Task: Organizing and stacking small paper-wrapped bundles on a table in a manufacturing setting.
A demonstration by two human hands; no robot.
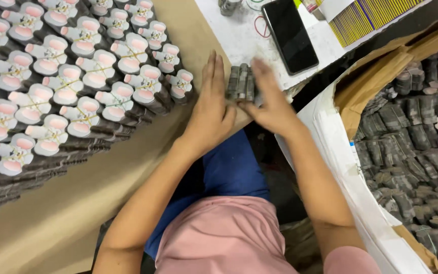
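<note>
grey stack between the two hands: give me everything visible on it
The grey stack is a small block of thin flat pieces pressed together, seen edge-on as grey ribbed layers; it looks like card or paper. It stands at the edge of the white worktop, below a black phone. The left hand lies flat against its left side, fingers straight; the right hand presses its right side and partly covers it. Its front face is hidden.

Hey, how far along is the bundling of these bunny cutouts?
Done: many banded bunny stacks stand in rows on the brown board. In hand: the left hand and right hand press either side of one grey stack, with no band visible on it. Left: the cardboard box holds plenty of loose grey stacks.
</note>
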